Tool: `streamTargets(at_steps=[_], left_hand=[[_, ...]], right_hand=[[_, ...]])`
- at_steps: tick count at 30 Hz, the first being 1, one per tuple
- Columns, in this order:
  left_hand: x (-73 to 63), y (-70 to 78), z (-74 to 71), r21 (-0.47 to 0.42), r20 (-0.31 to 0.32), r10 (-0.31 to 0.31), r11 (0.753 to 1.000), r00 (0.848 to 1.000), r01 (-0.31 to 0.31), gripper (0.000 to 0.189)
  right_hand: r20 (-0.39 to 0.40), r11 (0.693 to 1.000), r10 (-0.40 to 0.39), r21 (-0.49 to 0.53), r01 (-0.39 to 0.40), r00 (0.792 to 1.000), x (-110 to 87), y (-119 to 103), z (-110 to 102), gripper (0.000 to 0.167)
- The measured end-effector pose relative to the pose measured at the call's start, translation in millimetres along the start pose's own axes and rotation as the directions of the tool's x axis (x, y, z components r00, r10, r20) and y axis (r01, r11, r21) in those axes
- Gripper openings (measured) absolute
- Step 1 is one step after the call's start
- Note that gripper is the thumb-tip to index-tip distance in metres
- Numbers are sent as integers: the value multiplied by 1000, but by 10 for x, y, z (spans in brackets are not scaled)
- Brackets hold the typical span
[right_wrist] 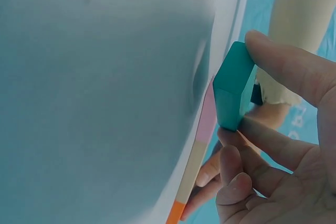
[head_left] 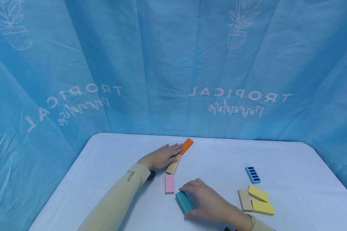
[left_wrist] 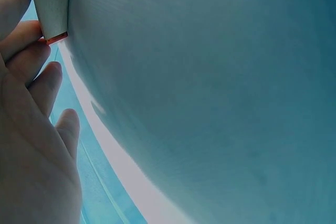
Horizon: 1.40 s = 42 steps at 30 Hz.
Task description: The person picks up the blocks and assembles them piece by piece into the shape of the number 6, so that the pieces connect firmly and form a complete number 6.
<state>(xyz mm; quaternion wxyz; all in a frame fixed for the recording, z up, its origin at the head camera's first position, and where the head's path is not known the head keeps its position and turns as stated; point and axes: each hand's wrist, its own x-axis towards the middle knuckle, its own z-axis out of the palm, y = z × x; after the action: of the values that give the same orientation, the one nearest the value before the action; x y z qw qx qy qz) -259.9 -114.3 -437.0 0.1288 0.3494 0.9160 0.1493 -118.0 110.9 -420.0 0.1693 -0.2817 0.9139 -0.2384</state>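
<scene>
My right hand pinches a teal block by its ends, between thumb and fingers. In the right wrist view the teal block is tilted near the pink block. Farther back, my left hand rests against a plain wooden block and an orange block, its fingers fairly straight. The left wrist view has the wooden block beside the fingers of the left hand. Pink block, wooden block and orange block lie end to end in a bent row.
To the right on the white table lie two yellow blocks, another wooden block and a light-blue piece with dark squares. A blue printed curtain hangs behind the table and along its sides.
</scene>
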Motion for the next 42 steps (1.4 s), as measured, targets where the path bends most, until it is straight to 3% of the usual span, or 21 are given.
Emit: streamTargets(at_steps=[16, 42], left_hand=[[-6, 8, -5, 1, 7, -10, 1000, 1000, 10, 58], [2, -14, -21, -11, 14, 22, 1000, 1000, -22, 58]], right_hand=[[29, 995, -88, -50, 89, 996, 87, -37, 76, 65], [76, 995, -88, -30, 90, 993, 167, -41, 82, 65]])
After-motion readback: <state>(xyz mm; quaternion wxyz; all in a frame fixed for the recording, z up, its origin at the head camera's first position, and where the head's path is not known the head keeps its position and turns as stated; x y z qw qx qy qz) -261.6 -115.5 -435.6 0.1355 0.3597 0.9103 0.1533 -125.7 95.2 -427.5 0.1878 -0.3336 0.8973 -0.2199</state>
